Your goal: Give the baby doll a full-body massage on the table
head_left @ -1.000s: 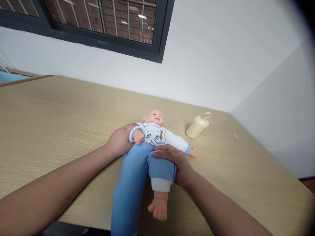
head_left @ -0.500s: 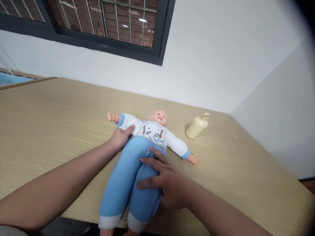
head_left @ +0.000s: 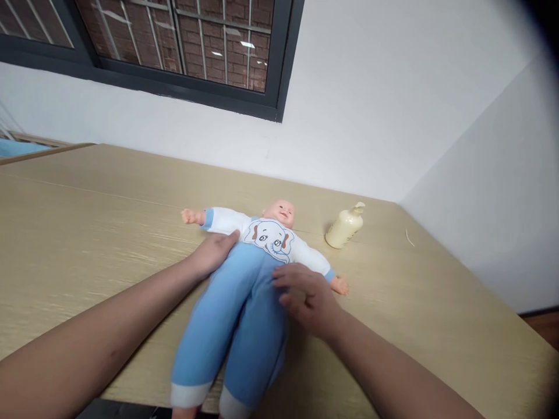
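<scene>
A baby doll [head_left: 244,291] in blue trousers and a white top with an elephant face on the chest lies on its back, arms spread, feet toward me. My left hand [head_left: 216,251] grips the doll's side below its armpit, the thumb on top and the other fingers hidden under the body. At the opposite hip, my right hand [head_left: 308,297] is open with its fingers slightly bent. Its fingertips are over the edge of the trousers; whether they touch the cloth I cannot tell.
A cream pump bottle [head_left: 344,228] stands right of the doll's head. Farther right lies a thin pale strip [head_left: 409,237]. The wooden table [head_left: 109,192] meets a white wall with a barred, dark-framed window [head_left: 196,87] above. Something light blue [head_left: 20,148] shows at the far left.
My right hand has come off the doll's thigh and moved up and right toward the hip. My left hand keeps its place on the doll's side. The view has shifted slightly.
</scene>
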`<state>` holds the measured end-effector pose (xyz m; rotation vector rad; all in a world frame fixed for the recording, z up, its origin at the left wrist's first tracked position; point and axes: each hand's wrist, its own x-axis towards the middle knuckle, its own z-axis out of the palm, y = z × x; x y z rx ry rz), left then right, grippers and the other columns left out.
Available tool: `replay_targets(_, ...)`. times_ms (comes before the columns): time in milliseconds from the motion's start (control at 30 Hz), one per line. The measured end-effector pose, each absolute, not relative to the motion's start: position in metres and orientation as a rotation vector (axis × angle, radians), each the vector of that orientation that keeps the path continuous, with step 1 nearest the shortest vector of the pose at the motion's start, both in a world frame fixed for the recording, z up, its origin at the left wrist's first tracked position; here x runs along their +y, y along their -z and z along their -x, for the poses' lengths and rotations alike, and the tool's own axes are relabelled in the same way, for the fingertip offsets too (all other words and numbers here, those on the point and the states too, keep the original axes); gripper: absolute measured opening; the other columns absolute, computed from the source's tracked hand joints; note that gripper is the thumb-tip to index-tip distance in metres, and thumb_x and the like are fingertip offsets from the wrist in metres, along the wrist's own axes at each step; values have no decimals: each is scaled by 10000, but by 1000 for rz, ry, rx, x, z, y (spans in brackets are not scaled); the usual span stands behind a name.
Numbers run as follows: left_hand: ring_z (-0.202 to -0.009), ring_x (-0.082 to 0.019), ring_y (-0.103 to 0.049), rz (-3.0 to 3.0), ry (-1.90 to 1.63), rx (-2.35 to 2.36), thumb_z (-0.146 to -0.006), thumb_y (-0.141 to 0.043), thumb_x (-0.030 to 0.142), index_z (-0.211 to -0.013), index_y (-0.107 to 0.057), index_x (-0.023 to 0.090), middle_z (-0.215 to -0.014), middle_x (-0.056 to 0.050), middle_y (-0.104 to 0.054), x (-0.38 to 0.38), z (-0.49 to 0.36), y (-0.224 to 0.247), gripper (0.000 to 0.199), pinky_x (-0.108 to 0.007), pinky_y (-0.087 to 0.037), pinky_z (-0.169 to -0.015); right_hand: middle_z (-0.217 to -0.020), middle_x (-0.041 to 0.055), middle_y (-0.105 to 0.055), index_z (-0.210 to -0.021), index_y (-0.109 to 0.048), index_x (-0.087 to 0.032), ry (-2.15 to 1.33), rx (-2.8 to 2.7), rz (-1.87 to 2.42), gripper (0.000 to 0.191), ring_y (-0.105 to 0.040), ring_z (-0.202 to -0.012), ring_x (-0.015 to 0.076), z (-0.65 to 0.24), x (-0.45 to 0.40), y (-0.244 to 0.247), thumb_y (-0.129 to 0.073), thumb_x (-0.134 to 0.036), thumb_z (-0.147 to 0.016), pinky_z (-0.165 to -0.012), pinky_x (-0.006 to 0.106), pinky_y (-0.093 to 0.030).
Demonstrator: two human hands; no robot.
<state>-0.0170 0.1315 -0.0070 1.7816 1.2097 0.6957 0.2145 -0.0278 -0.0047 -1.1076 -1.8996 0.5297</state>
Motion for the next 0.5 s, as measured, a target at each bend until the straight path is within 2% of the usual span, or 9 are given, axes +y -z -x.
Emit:
replay_targets(67, -695, -278, -656, -1925, -650, 1219, -922, -368, 744, -697, -655, 172, -693, -77, -702, 128, 20, 1, 679, -371, -478, -639, -962, 54, -746, -957, -731, -247, -451, -1705, 1346, 165, -681, -926, 220, -221, -21, 7, -602, -347, -936, -870, 393, -532)
replay_targets(167, -757, -270, -659, -2106, -684, 1292, -944, -369, 708, -790, -656, 187, -758, -61, -712, 122, 22, -7, 615, -360, -455, -683, -758, 21, -674, -818, -683, -218, -538, -1492, 1686, 249, -614, -709, 187, -226, -13, 9, -580, -413, -934, -677, 336, -492)
replay_targets(233, -776, -271, -672, -2149, -710, 1345, -942, -402, 693, -980, -682, 190, -784, -53, -718, 117, 23, -10, 577, -355, -452, -693, -680, -4, -612, -798, -650, -210, -750, -1368, 1754, 333, -559, -610, 162, -226, -9, 11, -574, -508, -925, -589, 307, -457)
replay_targets(300, -808, -277, -691, -2149, -728, 1337, -935, -440, 683, -1266, -628, 208, -816, -43, -729, 114, 22, -11, 609, -356, -465, -719, -642, -25, -560, -798, -622, -203, -996, -1258, 1686, 416, -508, -545, 139, -224, -7, 15, -566, -601, -907, -534, 286, -434)
replay_targets(367, -815, -284, -703, -2145, -706, 1283, -934, -452, 681, -1459, -503, 237, -815, -34, -734, 112, 20, -10, 689, -366, -483, -749, -656, -24, -562, -812, -612, -193, -1128, -1185, 1579, 466, -508, -552, 133, -221, -4, 19, -565, -649, -891, -532, 278, -443)
replay_targets(433, -863, -298, -713, -2139, -668, 1223, -937, -451, 683, -1535, -423, 253, -868, -44, -750, 110, 18, -8, 738, -382, -497, -794, -757, 9, -639, -882, -632, -180, -1105, -1162, 1529, 470, -577, -650, 154, -218, -2, 21, -584, -648, -885, -598, 285, -487)
replay_targets(500, -988, -323, -705, -2134, -645, 1183, -938, -448, 686, -1564, -387, 246, -1019, -77, -762, 110, 16, -6, 768, -406, -500, -864, -918, 55, -707, -997, -648, -171, -1020, -1189, 1554, 475, -648, -811, 200, -216, -1, 22, -618, -629, -874, -707, 317, -531)
